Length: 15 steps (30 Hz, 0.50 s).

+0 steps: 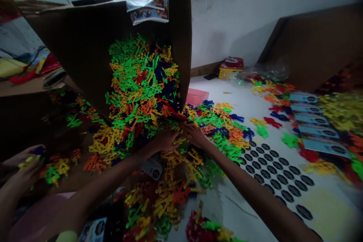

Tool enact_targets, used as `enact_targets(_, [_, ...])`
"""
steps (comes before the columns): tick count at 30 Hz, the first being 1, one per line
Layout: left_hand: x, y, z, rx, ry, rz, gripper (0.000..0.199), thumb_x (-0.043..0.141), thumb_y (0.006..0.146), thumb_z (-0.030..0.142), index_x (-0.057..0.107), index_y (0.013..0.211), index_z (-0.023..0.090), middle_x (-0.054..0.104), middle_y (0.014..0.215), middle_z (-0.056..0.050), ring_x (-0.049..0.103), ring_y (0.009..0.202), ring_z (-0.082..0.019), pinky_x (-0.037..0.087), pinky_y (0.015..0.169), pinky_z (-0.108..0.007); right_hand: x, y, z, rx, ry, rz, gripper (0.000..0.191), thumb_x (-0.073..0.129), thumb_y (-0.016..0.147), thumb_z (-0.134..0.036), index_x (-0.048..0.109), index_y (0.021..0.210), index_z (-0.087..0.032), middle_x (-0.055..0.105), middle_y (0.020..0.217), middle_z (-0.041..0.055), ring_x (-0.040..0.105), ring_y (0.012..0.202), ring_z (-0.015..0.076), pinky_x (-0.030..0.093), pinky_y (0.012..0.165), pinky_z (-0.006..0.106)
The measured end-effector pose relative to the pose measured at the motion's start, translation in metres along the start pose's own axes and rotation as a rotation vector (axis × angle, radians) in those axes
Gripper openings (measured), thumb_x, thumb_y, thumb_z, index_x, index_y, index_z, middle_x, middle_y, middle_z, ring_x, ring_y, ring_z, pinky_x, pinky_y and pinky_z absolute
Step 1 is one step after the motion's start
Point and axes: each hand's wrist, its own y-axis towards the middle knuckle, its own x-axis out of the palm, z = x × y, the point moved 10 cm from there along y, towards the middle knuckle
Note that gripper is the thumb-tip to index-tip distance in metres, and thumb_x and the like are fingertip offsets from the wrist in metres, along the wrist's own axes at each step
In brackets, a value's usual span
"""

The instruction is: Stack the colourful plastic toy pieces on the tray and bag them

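A large heap of small plastic figures (136, 83) in green, yellow, orange, red and dark blue spills from a tipped cardboard box (73, 41) onto the table. My left hand (168, 140) is at the heap's lower edge, its fingers bent around a yellow figure (179, 140). Close beside it, my right hand (194, 134) has its fingers curled in among the pieces. What my right fingers hold is too dim to make out. Under my hands lie more yellow figures (172, 162) and a printed card (153, 168).
At the left, another person's hands (28, 168) handle yellow and blue pieces. Black stickers in rows (272, 166) lie on the white table at the right, near light-blue printed cards (317, 121). Behind are a pink tray (197, 96) and a yellow tub with a red lid (231, 72).
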Motion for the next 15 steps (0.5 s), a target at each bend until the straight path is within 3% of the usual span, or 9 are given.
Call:
enact_targets(3, [-0.001,-0.005,-0.010,0.003,0.096,-0.026,0.040,0.055,0.093,0.049,0.065,0.117,0.019,0.069,0.117,-0.013,0.061,0.116,-0.030,0.046,0.100,-0.043,0.015,-0.003,-0.003,0.020,-0.090,-0.045,0.038,0.063,0.092,-0.047,0.067,0.126,-0.032,0.043,0.157,0.0062,0.036,0.143,0.0318,0.030,0.113,0.050])
enact_targets(6, [-0.006,-0.010,-0.019,0.009,0.246,-0.015,0.049,0.058,0.089,0.054,0.065,0.119,0.015,0.055,0.142,-0.020,0.048,0.133,-0.036,0.035,0.110,-0.053,0.011,-0.006,0.001,0.092,-0.171,0.055,0.044,0.058,0.093,-0.052,0.066,0.127,-0.026,0.037,0.160,0.0095,0.031,0.146,0.0336,0.020,0.118,0.057])
enact_targets(11, [-0.019,-0.005,-0.042,0.041,0.367,-0.074,0.043,0.066,0.083,0.033,0.064,0.121,0.014,0.039,0.157,-0.020,0.037,0.143,-0.036,0.035,0.109,-0.049,0.002,-0.009,0.016,0.228,-0.221,0.135,0.044,0.047,0.098,-0.032,0.055,0.138,-0.016,0.035,0.160,0.0162,0.032,0.145,0.0330,0.019,0.117,0.057])
enact_targets(15, [-0.046,0.004,-0.071,-0.007,0.394,-0.058,0.044,0.066,0.082,0.022,0.063,0.125,0.019,0.035,0.160,-0.015,0.034,0.145,-0.033,0.032,0.111,-0.046,-0.001,-0.013,0.017,0.264,-0.193,0.130,0.048,0.044,0.097,-0.022,0.049,0.145,-0.017,0.037,0.159,0.0156,0.034,0.144,0.0297,0.025,0.115,0.051])
